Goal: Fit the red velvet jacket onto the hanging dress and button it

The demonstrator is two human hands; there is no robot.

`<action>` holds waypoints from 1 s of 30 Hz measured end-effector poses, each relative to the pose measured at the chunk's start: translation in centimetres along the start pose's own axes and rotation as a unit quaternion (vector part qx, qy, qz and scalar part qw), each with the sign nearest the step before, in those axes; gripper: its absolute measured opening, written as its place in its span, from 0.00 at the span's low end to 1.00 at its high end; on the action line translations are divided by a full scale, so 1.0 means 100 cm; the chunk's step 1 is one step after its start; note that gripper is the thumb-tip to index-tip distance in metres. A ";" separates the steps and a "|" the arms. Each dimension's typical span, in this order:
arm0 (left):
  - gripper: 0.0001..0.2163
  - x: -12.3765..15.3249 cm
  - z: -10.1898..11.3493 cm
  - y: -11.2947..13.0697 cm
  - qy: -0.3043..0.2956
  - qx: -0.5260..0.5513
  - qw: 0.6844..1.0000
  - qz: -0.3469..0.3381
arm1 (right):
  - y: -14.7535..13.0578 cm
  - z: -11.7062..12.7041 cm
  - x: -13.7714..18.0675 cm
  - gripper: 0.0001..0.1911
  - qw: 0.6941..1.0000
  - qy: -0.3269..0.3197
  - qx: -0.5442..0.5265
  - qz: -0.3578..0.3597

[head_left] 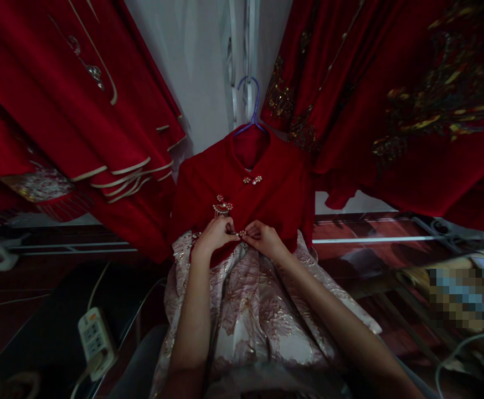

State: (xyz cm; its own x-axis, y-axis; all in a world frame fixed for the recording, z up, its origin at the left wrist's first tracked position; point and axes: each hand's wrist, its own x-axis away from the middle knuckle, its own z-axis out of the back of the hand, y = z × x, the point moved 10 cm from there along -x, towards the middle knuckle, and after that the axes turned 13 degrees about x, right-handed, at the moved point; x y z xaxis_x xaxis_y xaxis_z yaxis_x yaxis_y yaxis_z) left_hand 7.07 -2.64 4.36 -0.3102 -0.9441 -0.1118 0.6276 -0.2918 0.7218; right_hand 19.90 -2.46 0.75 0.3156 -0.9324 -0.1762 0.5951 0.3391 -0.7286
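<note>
A red dress top [209,172] with a stand collar hangs in front of me on a purple hanger [254,113]. Below it falls a pale pink brocade skirt [242,310] with a shiny pattern. At the waist, my left hand [217,235] and my right hand [264,238] pinch a small beaded ornament [242,234] from both sides. A jewelled fan-shaped brooch with fringe [222,207] sits on the chest just above my left hand. Under the collar is a pair of beaded flower clasps [252,180].
Red garments with pale edging [113,127] hang at the left, and red garments with gold embroidery [391,100] at the right. A white power strip [96,341] with a plug lies on a dark surface at lower left. A metal rail [375,240] runs low behind.
</note>
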 end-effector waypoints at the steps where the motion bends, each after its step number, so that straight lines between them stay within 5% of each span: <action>1: 0.10 0.000 0.001 0.001 0.002 -0.002 1.000 -0.004 | -0.001 0.000 0.000 0.08 1.000 0.000 -0.004 0.000; 18: 0.12 0.000 0.000 0.001 0.002 0.042 0.999 -0.001 | -0.004 0.000 0.003 0.06 0.996 0.008 -0.085 0.007; 27: 0.07 0.001 -0.003 -0.007 -0.015 0.162 0.987 0.007 | -0.003 0.001 0.003 0.09 0.991 0.037 -0.126 0.000; 30: 0.16 -0.001 0.002 -0.010 0.017 0.250 0.968 0.018 | -0.002 0.005 0.001 0.11 0.989 0.032 -0.142 -0.007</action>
State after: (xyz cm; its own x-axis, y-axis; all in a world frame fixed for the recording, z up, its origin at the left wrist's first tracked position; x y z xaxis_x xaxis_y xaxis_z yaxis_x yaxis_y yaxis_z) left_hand 6.30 -2.26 3.81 -0.2653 -0.9592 -0.0976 0.2101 -0.1563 0.9651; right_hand 20.18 -2.53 1.20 0.2572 -0.9454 -0.2001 0.3644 0.2866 -0.8861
